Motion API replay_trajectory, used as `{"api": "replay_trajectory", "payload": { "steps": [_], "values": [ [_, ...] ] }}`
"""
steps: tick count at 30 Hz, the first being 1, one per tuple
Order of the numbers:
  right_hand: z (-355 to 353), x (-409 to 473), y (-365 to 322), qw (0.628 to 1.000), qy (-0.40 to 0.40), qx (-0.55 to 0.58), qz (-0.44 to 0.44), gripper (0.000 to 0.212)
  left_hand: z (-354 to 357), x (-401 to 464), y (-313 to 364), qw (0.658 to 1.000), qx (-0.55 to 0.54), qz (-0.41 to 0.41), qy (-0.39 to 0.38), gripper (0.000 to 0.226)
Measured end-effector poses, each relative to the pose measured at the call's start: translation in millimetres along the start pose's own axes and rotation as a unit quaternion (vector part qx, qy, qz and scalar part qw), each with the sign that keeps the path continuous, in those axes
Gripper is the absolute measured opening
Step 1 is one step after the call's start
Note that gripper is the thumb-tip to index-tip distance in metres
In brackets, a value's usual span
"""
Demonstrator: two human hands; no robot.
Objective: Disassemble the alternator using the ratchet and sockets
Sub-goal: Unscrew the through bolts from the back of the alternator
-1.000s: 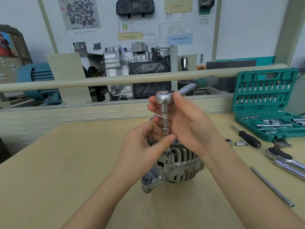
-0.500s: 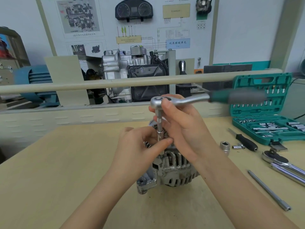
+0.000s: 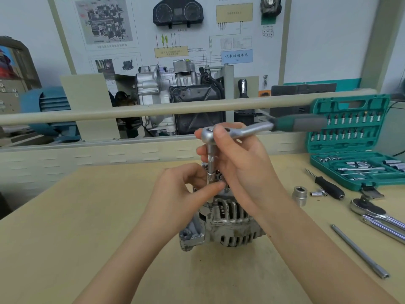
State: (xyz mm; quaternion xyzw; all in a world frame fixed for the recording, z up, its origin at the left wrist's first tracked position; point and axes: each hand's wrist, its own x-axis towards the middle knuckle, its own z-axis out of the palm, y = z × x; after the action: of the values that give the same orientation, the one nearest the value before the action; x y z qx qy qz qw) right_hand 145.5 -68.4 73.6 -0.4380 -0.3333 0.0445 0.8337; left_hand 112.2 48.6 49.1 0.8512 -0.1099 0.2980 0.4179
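Alternator [image 3: 228, 224]: upright, mid-desk [image 3: 87, 238]. Ratchet [image 3: 252, 130]: vertical extension on a top fastener. Right hand [image 3: 238, 163]: wrapped round head and extension, keeping it plumb. Left hand [image 3: 186, 194]: pinching socket [image 3: 211, 177], likely seating it

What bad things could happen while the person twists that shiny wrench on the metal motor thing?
The ratchet stands tall on a thin extension, held only near its head by the right hand; it might tip and slip off the bolt. The left hand pinches low by the socket, so a slip could pinch fingers. The alternator sits loose on the table and could wobble or turn.
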Motion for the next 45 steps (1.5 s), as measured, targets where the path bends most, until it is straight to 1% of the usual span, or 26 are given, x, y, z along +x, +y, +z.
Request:
{"api": "replay_trajectory", "payload": {
  "steps": [2,4,5,6,8,10,11,13,15,17,18,19,22,24,26,28,29,30,32,35,37,39,41,42,43,45],
  "values": [
    [-1.3,0.1,-0.3,1.0,0.015,-0.009,-0.008,0.029,-3.5,-0.3,1.7,0.997,-0.039,-0.012,-0.061,0.011],
    [-2.8,0.6,-2.5,1.0,0.007,-0.005,0.006,0.029,-6.9,0.5,2.6,0.992,-0.069,-0.009,-0.103,0.007],
    [-3.1,1.1,-3.4,1.0,-0.002,0.002,0.017,0.028,-7.1,0.9,2.4,0.992,-0.069,-0.008,-0.102,0.008],
    [-2.4,1.4,-3.8,0.999,-0.009,0.014,0.029,0.029,-5.9,0.7,2.8,0.995,-0.059,-0.009,-0.083,0.01],
    [-0.4,2.1,-2.5,0.999,-0.003,0.03,0.035,0.03,-0.2,-0.9,3.8,1.0,-0.015,-0.005,-0.018,0.016],
    [0.5,1.5,-0.6,0.999,0.027,0.016,0.009,0.033,6.0,-1.8,4.8,0.999,0.033,0.014,0.031,0.024],
    [0.5,1.1,0.4,0.999,0.038,0.006,-0.004,0.036,7.4,-2.1,4.4,0.998,0.036,0.018,0.039,0.026],
    [0.6,-0.2,1.0,0.999,0.032,0.0,-0.008,0.037,4.9,-0.8,3.1,1.0,0.004,0.005,0.017,0.02],
    [1.1,-0.7,0.2,1.0,0.005,0.02,0.013,0.032,-0.8,0.5,2.6,0.996,-0.064,-0.021,-0.05,0.005],
    [1.3,0.9,-1.1,0.999,-0.004,0.034,0.035,0.03,-4.3,-0.2,2.0,0.988,-0.114,-0.038,-0.103,0.005],
    [1.5,1.6,-1.4,0.998,-0.001,0.039,0.041,0.03,-4.1,-0.2,1.6,0.988,-0.107,-0.034,-0.103,0.004],
    [1.2,2.6,-1.2,0.998,0.005,0.04,0.039,0.031,-2.7,-0.4,2.0,0.992,-0.085,-0.025,-0.085,0.007],
    [-0.8,2.6,-1.1,0.999,0.044,0.032,0.0,0.035,5.7,-1.3,3.0,1.0,0.017,0.013,-0.008,0.026],
    [-1.1,1.3,-0.8,0.998,0.051,0.028,-0.021,0.039,7.3,-1.0,3.5,1.0,0.012,0.011,0.007,0.028],
    [0.0,0.9,0.9,0.999,0.035,0.026,-0.019,0.037,3.1,0.4,3.0,0.999,-0.033,-0.006,-0.028,0.017],
    [0.5,2.1,1.5,0.999,0.029,0.03,0.007,0.034,-3.3,0.6,2.6,0.992,-0.075,-0.018,-0.095,0.008],
    [0.4,3.6,1.4,0.999,0.029,0.032,0.02,0.034,-5.2,0.3,2.3,0.989,-0.089,-0.024,-0.116,0.006],
    [0.7,4.3,0.5,0.999,0.027,0.034,0.028,0.034,-5.4,0.3,1.8,0.989,-0.089,-0.025,-0.117,0.006],
    [1.1,4.6,0.1,0.999,0.028,0.035,0.031,0.033,-1.9,0.1,2.3,0.994,-0.063,-0.021,-0.085,0.008],
    [0.1,2.6,1.9,0.999,0.049,0.008,0.003,0.029,8.5,-3.4,2.7,1.0,-0.014,0.01,-0.017,0.022],
    [-0.2,1.2,1.6,0.998,0.057,-0.002,-0.016,0.03,11.8,-5.3,2.4,1.0,0.005,0.022,0.008,0.027],
    [0.0,0.7,1.0,0.999,0.048,0.001,-0.015,0.034,9.6,-5.1,2.6,1.0,-0.019,0.015,-0.014,0.02],
    [-0.1,1.0,-0.2,0.999,0.03,0.009,0.013,0.034,5.7,-2.7,3.6,0.996,-0.054,0.007,-0.072,0.008],
    [-0.1,1.6,-0.9,0.999,0.022,0.015,0.034,0.035,4.2,-1.9,3.0,0.993,-0.068,0.002,-0.093,0.008],
    [-0.2,2.4,-1.6,0.998,0.016,0.026,0.052,0.036,3.4,-1.4,2.1,0.992,-0.078,-0.004,-0.101,0.01],
    [-0.1,3.3,-2.7,0.997,0.011,0.042,0.068,0.034,4.6,-1.1,0.9,0.994,-0.078,-0.009,-0.077,0.009]
  ]
}}
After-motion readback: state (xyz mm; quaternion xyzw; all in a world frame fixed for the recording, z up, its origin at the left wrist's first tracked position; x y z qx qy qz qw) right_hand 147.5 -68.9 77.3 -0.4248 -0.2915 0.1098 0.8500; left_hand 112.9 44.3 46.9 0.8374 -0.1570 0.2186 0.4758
